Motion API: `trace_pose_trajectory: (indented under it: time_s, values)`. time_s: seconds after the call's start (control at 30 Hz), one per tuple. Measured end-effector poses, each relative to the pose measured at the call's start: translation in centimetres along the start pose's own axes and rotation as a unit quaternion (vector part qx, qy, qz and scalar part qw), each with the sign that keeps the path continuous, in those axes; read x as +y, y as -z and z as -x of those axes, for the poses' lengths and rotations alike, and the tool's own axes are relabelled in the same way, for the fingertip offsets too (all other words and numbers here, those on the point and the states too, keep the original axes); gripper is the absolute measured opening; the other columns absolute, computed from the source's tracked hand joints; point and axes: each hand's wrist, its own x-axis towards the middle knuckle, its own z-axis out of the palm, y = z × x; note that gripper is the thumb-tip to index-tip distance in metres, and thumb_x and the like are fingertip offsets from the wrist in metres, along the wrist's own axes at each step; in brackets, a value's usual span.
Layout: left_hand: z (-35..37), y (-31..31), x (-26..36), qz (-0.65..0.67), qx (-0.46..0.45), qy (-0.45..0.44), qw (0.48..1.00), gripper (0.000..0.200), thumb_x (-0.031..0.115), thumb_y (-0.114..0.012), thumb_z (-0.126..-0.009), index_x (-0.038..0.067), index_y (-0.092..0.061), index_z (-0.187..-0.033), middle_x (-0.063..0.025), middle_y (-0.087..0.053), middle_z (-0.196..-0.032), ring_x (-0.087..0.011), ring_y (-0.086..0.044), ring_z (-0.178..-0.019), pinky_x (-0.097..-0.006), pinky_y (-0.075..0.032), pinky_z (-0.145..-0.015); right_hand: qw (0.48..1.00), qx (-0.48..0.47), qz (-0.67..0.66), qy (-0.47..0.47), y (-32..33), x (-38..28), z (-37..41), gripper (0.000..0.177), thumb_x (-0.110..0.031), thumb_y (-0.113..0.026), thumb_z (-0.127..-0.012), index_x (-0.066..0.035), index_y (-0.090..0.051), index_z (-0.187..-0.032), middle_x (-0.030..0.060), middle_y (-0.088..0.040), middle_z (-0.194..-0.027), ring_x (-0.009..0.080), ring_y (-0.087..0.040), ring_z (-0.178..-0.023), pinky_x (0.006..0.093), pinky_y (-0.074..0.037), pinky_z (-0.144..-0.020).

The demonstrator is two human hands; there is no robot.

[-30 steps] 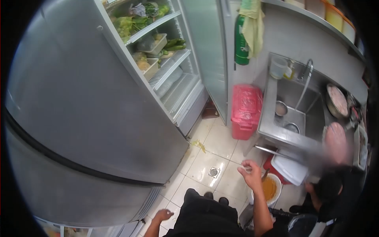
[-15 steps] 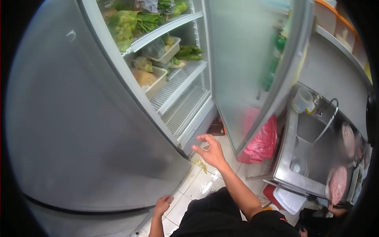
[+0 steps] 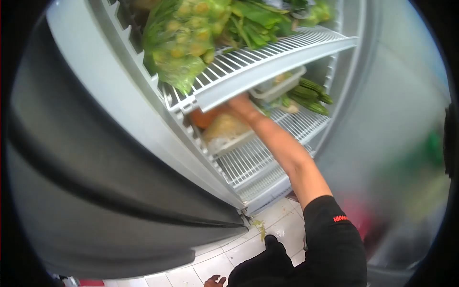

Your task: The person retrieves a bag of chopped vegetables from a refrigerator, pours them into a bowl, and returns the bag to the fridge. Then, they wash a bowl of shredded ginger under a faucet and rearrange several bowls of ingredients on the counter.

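Note:
My right arm reaches into the open fridge, under the upper wire shelf (image 3: 287,52). My right hand (image 3: 237,103) is at the back of a white basket (image 3: 234,144) on the shelf below; its fingers are hidden behind the shelf edge. A bag with something pale brown (image 3: 224,129) lies in that basket, just below my wrist. Beside my forearm is a second white basket (image 3: 282,90), with long green vegetables (image 3: 311,95) to its right. Low in the view, my left hand (image 3: 215,281) hangs over the floor, fingers apart and holding nothing.
On the upper shelf lie a green bag of vegetables (image 3: 186,43) and leafy greens (image 3: 258,24). The frosted door (image 3: 397,95) stands open at right, a grey panel (image 3: 95,167) at left. Green scraps (image 3: 260,228) lie on the tiled floor.
The view has come closer to the fridge. My right hand has gone from in front of the fridge to inside it, beneath the upper shelf. The sink has left clear view.

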Motion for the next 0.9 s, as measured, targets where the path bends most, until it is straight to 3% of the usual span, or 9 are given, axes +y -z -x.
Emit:
trace_pose_trajectory:
  time_s: [0.1,0.17,0.4,0.67,0.8,0.83,0.87,0.9]
  values:
    - [0.3,-5.7,-4.8,0.139,0.059,0.027,0.988,0.029,0.028,-0.059,-0.089,0.004,-0.071,-0.098,-0.0155,-0.07,-0.101,-0.0303,-0.065,-0.098,-0.0388,-0.05,-0.087,0.99,-0.105,0.045,-0.084,-1.8,0.6,-2.1,0.028,-0.024,-0.062,-0.08,-0.004,-0.068,-0.099,0.0164,-0.067,-0.1,0.0346,-0.062,-0.095,0.0429,-0.048,-0.087]
    - [1.7,-6.5,-3.9,0.085,0.003,0.058,0.995,0.03,0.026,-0.059,-0.086,0.005,-0.068,-0.107,-0.0178,-0.067,-0.107,-0.034,-0.062,-0.103,-0.0423,-0.048,-0.091,0.976,-0.16,0.079,-0.128,-1.9,2.0,-2.3,0.028,-0.023,-0.062,-0.08,-0.004,-0.068,-0.099,0.0162,-0.068,-0.099,0.0339,-0.062,-0.094,0.0423,-0.048,-0.087]
    - [3.7,-9.1,-3.3,0.081,0.029,0.095,0.992,0.032,0.026,-0.06,-0.086,0.006,-0.066,-0.11,-0.0186,-0.066,-0.109,-0.0354,-0.06,-0.105,-0.0443,-0.046,-0.092,0.964,-0.184,0.098,-0.164,0.0,4.8,-1.5,0.027,-0.021,-0.063,-0.081,-0.003,-0.068,-0.099,0.0158,-0.068,-0.097,0.0317,-0.062,-0.092,0.04,-0.048,-0.085]
    - [5.7,-11.9,-5.1,0.064,0.042,0.067,0.995,0.036,0.027,-0.061,-0.085,0.006,-0.063,-0.114,-0.0195,-0.064,-0.112,-0.037,-0.059,-0.107,-0.0465,-0.045,-0.094,0.982,-0.094,0.058,-0.155,3.7,5.2,-1.2,0.025,-0.018,-0.063,-0.082,-0.001,-0.068,-0.1,0.0154,-0.068,-0.095,0.0292,-0.063,-0.09,0.0374,-0.048,-0.083]
    - [6.7,-14.0,-7.1,0.034,0.068,-0.01,0.997,0.038,0.027,-0.061,-0.084,0.007,-0.062,-0.116,-0.0199,-0.064,-0.113,-0.0378,-0.058,-0.108,-0.0477,-0.044,-0.095,0.994,0.017,-0.019,-0.103,7.7,1.3,-0.3,0.024,-0.016,-0.063,-0.082,-0.001,-0.068,-0.1,0.0151,-0.068,-0.093,0.028,-0.063,-0.089,0.0361,-0.048,-0.082]
    - [7.1,-14.3,-7.4,0.058,0.084,-0.044,0.994,0.045,0.03,-0.063,-0.082,0.009,-0.057,-0.122,-0.0215,-0.06,-0.118,-0.041,-0.053,-0.113,-0.0539,-0.038,-0.099,0.994,0.035,-0.042,-0.091,9.0,-0.2,0.4,0.024,-0.016,-0.063,-0.082,-0.001,-0.068,-0.1,0.0151,-0.068,-0.093,0.0276,-0.063,-0.089,0.0358,-0.048,-0.082]
    - [7.4,-14.6,-7.4,0.06,0.087,-0.044,0.993,0.045,0.03,-0.063,-0.082,0.009,-0.057,-0.122,-0.0215,-0.06,-0.118,-0.041,-0.053,-0.113,-0.0539,-0.038,-0.099,0.993,0.059,-0.076,-0.074,10.7,-2.0,1.2,0.024,-0.015,-0.063,-0.082,0.0,-0.068,-0.101,0.015,-0.069,-0.093,0.0273,-0.063,-0.089,0.0355,-0.048,-0.082]
    - [7.4,-14.1,-6.2,0.015,0.141,-0.099,0.985,0.041,0.025,-0.064,-0.083,0.006,-0.058,-0.119,-0.0205,-0.062,-0.107,-0.0367,-0.058,-0.101,-0.0498,-0.044,-0.088,0.99,0.067,-0.111,-0.064,12.7,-3.8,2.4,0.024,-0.015,-0.063,-0.082,0.0,-0.068,-0.101,0.0149,-0.069,-0.092,0.027,-0.063,-0.088,0.0352,-0.048,-0.082]
